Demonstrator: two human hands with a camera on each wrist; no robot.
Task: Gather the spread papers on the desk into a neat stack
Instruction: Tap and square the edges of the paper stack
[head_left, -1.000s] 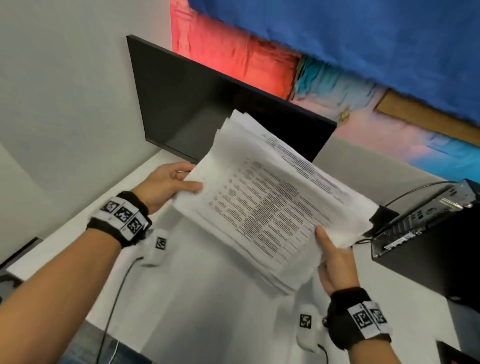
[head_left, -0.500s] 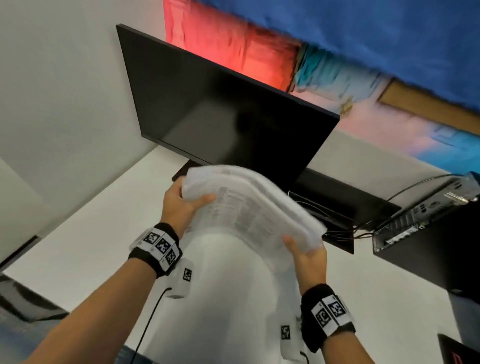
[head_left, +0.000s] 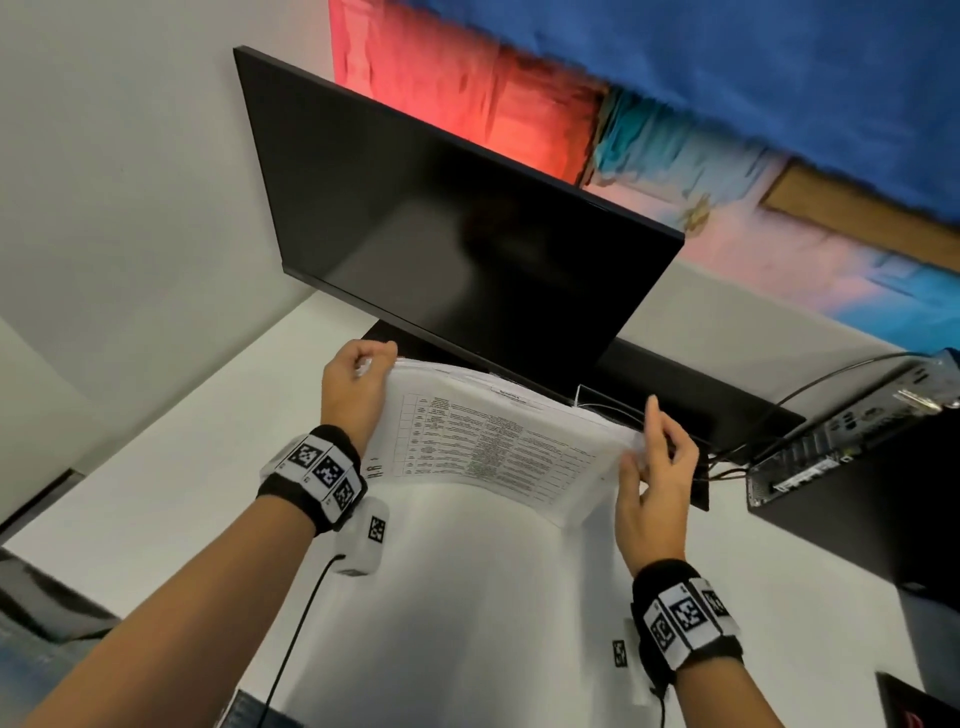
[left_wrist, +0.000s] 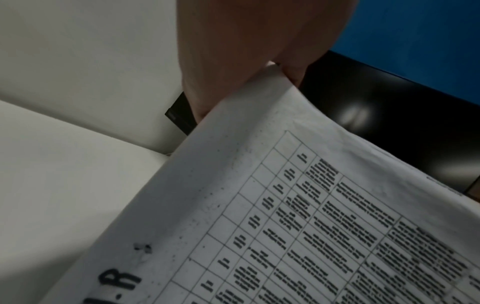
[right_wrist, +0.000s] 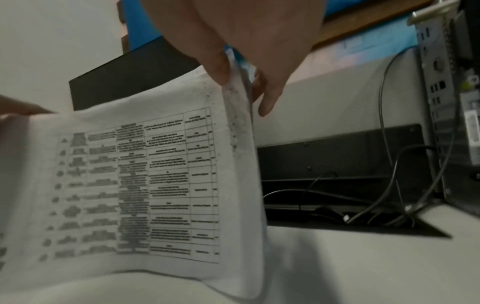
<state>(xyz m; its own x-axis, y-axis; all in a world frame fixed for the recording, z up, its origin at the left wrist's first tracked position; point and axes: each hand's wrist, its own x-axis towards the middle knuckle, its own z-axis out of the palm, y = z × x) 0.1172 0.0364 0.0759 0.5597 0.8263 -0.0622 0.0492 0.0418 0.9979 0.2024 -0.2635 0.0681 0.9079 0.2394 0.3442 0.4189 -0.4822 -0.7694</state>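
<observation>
The paper stack (head_left: 493, 447) stands on its long edge on the white desk (head_left: 467, 623), just in front of the monitor, with a printed table on the sheet facing me. My left hand (head_left: 358, 384) grips the stack's upper left corner, fingers curled over the top edge. My right hand (head_left: 654, 462) pinches the right edge, thumb on the front and fingers behind. The left wrist view has the left hand (left_wrist: 233, 51) at the corner of the paper stack (left_wrist: 285, 205). Seen from the right wrist, the right hand (right_wrist: 246, 51) holds the paper stack (right_wrist: 142, 174), whose sheets bow slightly.
A black monitor (head_left: 457, 234) stands directly behind the papers. A computer case (head_left: 857, 452) lies at the right with cables (head_left: 727, 462) running into a black cable slot (right_wrist: 337, 174) in the desk. Grey walls close the left and back.
The stack was held tilted in the air with both hands; it has come down and now stands on edge on the desk. Both hands have shifted to its side edges.
</observation>
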